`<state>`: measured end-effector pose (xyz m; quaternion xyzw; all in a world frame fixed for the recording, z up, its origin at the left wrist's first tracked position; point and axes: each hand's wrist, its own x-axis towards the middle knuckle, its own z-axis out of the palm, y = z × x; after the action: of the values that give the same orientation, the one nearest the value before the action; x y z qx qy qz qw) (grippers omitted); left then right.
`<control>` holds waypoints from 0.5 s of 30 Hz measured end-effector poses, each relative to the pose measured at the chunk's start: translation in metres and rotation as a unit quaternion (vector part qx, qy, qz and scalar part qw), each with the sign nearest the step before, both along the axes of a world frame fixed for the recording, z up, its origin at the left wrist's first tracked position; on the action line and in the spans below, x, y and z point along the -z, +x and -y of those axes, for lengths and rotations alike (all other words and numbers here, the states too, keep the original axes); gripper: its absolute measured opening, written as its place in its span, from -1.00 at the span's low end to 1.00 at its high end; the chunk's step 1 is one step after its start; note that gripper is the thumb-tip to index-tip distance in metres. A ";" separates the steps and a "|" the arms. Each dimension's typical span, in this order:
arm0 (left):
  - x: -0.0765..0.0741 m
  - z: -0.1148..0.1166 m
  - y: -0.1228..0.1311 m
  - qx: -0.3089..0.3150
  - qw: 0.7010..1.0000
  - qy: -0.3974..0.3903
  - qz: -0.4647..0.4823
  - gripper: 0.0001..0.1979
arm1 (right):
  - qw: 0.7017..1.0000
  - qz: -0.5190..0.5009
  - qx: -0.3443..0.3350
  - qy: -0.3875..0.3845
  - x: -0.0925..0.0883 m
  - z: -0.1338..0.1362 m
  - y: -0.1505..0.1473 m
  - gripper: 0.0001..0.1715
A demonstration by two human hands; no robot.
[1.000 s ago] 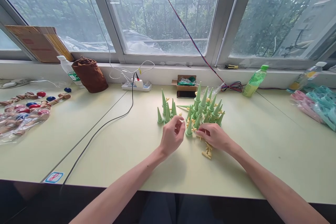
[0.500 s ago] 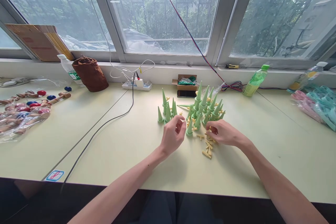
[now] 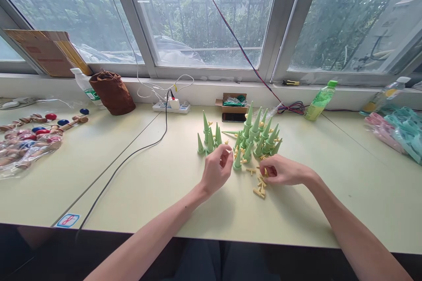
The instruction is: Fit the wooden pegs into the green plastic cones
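My left hand point(image 3: 217, 166) hovers over the table in front of the smaller group of green cones point(image 3: 210, 142). Its fingers curl into a pinch, and whatever sits in them is hidden. To the right, my right hand point(image 3: 283, 170) reaches down into a pile of small yellow T-shaped pieces point(image 3: 259, 193), its fingertips bent together among them; I cannot make out what they grip. Between and behind my hands stands a larger cluster of green cones point(image 3: 254, 129) on round bases, with yellow pieces around and on some of them. One cone point(image 3: 231, 132) lies on its side.
A small open carton point(image 3: 234, 105) and a dark phone point(image 3: 233, 117) lie behind the cones. A power strip point(image 3: 158, 107) trails a black cable across the table. Bagged wooden toys point(image 3: 29, 145) lie left; a green bottle point(image 3: 320, 102) and bagged pink and teal items point(image 3: 404, 129) are right.
My right hand has moved slightly down and toward me, away from the cones and over the yellow pieces. My left hand has stayed almost still.
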<state>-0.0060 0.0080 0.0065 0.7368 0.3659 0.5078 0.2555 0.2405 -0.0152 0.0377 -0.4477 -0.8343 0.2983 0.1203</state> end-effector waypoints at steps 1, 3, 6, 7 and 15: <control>0.000 0.000 0.000 0.001 1.000 -0.001 0.000 -0.95 | 1.000 0.000 -0.002 0.002 0.001 0.000 0.000 -0.92; 0.000 0.000 0.000 0.002 1.000 0.000 0.000 -0.95 | 1.000 -0.003 -0.003 0.008 0.002 0.000 0.000 -0.90; 0.001 -0.001 0.000 0.001 1.000 0.001 -0.001 -0.94 | 1.000 -0.015 0.010 0.016 0.003 -0.001 0.000 -0.89; 0.001 -0.001 0.000 0.000 1.000 0.000 -0.002 -0.94 | 0.999 -0.024 0.017 0.017 0.003 -0.001 0.000 -0.88; -0.002 0.000 0.000 -0.002 1.000 -0.019 -0.012 -0.91 | 0.971 -0.219 0.093 0.020 0.011 0.000 -0.018 -0.77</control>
<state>-0.0061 0.0078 0.0080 0.7372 0.3797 0.4925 0.2643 0.2222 -0.0150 0.0265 -0.4451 -0.7480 0.3598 0.3360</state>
